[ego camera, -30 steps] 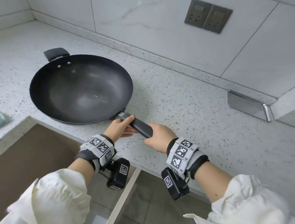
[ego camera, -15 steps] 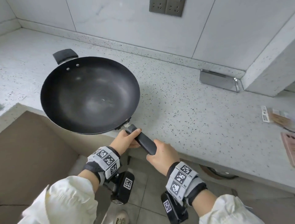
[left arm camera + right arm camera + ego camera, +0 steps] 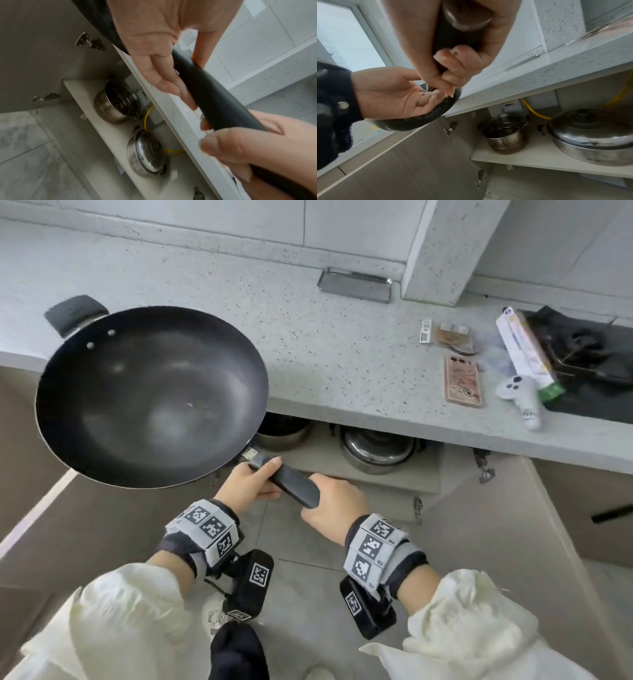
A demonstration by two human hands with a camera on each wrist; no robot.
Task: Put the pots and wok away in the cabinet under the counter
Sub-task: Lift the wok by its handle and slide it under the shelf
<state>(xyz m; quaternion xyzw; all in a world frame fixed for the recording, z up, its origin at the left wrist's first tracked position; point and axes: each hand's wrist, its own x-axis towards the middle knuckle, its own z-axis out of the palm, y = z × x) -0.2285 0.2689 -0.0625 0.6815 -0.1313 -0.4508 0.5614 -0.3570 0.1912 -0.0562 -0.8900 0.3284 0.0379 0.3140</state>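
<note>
- Black and round, the wok (image 3: 150,395) is held up level in the air at the front edge of the speckled counter (image 3: 342,337), bowl opening upward, partly over the counter and partly over the open cabinet (image 3: 424,477) below.
- Its long axis runs from the small helper handle (image 3: 73,313) at the far left to the long handle (image 3: 291,482) at the near right, so the long handle points back toward the person and slightly to the right.
- Nearest the bowl, the left hand (image 3: 248,486) grips the long handle, fingers curled underneath and thumb laid along the top; the left wrist view shows the same wrap around the dark handle (image 3: 214,94).
- Further right, the right hand (image 3: 334,510) holds the handle's free end in a closed fist, knuckles up; in the right wrist view its fingers (image 3: 458,63) are folded tight round the handle.
- Both forearms reach forward side by side, wrists with marker bands, white sleeves pushed back.
- On the cabinet shelf under the counter stand an open steel pot (image 3: 505,135) to the left and a lidded steel pot (image 3: 594,136) to the right, apart from each other.
- Farther right on the counter lie a metal tray (image 3: 354,284), a phone (image 3: 462,380), a white controller (image 3: 520,398) and a long box (image 3: 527,350).
</note>
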